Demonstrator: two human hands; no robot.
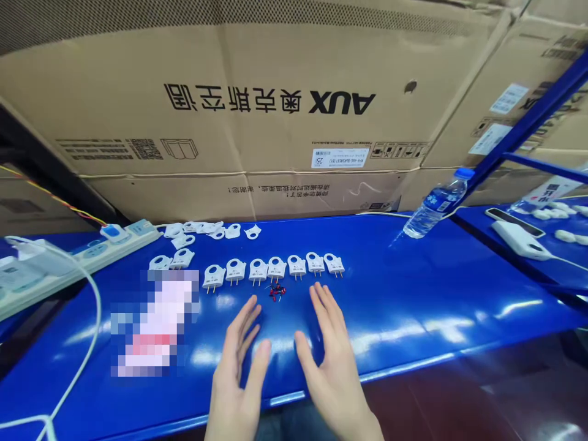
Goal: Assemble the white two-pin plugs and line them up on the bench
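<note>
Blocky blur masks a pale item (158,318); the small red pieces (274,293) are too fine to identify. Blue table (390,294) stretches right, its front edge beneath the wrists. Beyond the left hand (241,367) and right hand (328,349), thumbs and fingers apart, white plugs (276,269) lie rowed, prongs and long axes toward the person.

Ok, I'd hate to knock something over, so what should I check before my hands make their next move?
1. Left hand free: ok, open and holding nothing.
2. Right hand free: ok, also open.
3. Small red-and-black parts together: ok, loosely clustered just beyond the fingertips.
4. Front row of white plastic two-pin plugs with ring tops evenly spaced: not ok, two near the middle sit close together.
5. Clear plastic bottle with blue cap out of the way: ok, far right of both hands.
6. Plugs undamaged: cannot tell, too small.
</note>
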